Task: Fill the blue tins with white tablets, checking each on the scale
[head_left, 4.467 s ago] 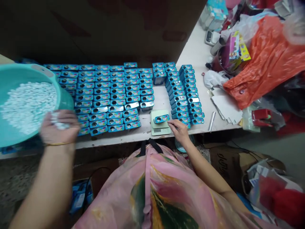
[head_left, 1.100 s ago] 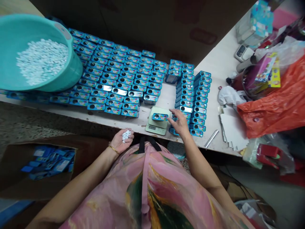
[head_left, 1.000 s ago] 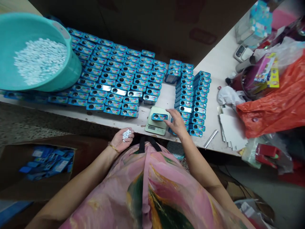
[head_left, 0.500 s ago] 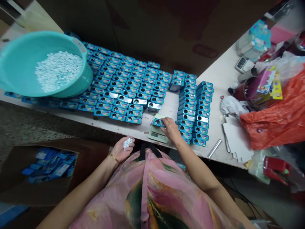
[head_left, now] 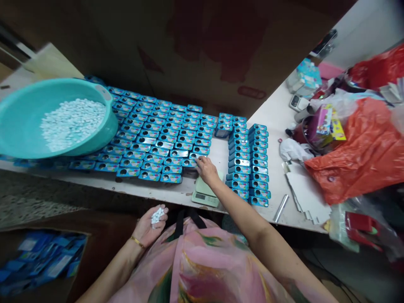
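My left hand [head_left: 147, 227] is cupped palm up in front of the table edge, its fingers curled around a small heap of white pellets [head_left: 157, 216]. My right hand [head_left: 206, 169] reaches over a pale green kitchen scale [head_left: 205, 198], fingers pinching the right end of a small blue tin [head_left: 189, 163] with a dark round hole in its top. That tin is at the front right of a big block of similar blue tins [head_left: 150, 158]. Nothing rests on the scale's plate. Right of it stand two columns of more blue tins [head_left: 241, 169].
A turquoise basin [head_left: 109, 126] of white pellets stands at the left. A carton [head_left: 85, 240] with blue packages is below the table. To the right lie a silver tube [head_left: 281, 208], white card sheets [head_left: 307, 195] and an orange plastic bag [head_left: 356, 160]. A large brown box [head_left: 189, 54] rises behind.
My right hand has moved the blue tin from the scale, leftward and away from me, to the block of tins. My left hand still cups the pellets. The camera view has shifted.
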Demonstrator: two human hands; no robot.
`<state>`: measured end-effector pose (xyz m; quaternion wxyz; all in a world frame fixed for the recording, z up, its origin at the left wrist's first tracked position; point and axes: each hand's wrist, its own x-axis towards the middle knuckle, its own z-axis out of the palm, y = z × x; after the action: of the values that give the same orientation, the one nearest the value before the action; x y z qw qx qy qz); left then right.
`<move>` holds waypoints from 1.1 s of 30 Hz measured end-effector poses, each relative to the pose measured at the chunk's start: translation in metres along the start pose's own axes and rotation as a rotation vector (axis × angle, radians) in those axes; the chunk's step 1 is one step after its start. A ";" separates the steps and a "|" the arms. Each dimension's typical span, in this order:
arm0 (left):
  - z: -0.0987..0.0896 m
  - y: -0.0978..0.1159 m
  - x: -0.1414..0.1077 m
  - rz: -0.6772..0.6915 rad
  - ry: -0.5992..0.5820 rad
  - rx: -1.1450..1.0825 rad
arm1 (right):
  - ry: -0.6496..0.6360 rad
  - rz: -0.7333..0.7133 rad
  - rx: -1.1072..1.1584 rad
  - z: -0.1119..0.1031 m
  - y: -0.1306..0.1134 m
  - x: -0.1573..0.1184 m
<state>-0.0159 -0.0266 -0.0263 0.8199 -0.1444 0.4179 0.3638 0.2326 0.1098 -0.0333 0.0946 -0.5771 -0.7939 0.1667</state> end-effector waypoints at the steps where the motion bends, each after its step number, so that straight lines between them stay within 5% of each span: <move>1: 0.002 0.000 0.001 -0.002 0.008 0.003 | -0.031 0.002 -0.003 -0.003 0.003 0.000; 5: 0.014 0.001 0.001 0.005 0.017 -0.024 | -0.088 -0.014 0.005 -0.007 0.007 0.003; 12: 0.013 0.003 0.003 0.014 0.032 -0.016 | 0.101 0.098 0.106 0.011 0.007 -0.014; 18: 0.023 0.001 0.021 -0.028 -0.009 0.067 | 0.344 0.206 0.035 -0.040 0.075 0.018; 22: 0.034 -0.001 0.023 0.009 -0.033 0.040 | 0.286 0.278 -0.203 -0.070 0.126 0.071; 26: 0.023 -0.009 0.013 0.085 0.032 0.011 | 0.173 0.192 -0.388 -0.066 0.146 0.108; 30: 0.004 -0.015 0.007 0.116 0.086 0.003 | 0.125 0.068 -0.499 -0.063 0.144 0.106; 33: 0.004 -0.014 0.009 0.087 0.069 0.013 | 0.061 -0.055 -0.542 -0.076 0.132 0.080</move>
<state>0.0003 -0.0300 -0.0324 0.7893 -0.1332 0.4544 0.3909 0.3508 0.2341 -0.0154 -0.0349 -0.5642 -0.8217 -0.0721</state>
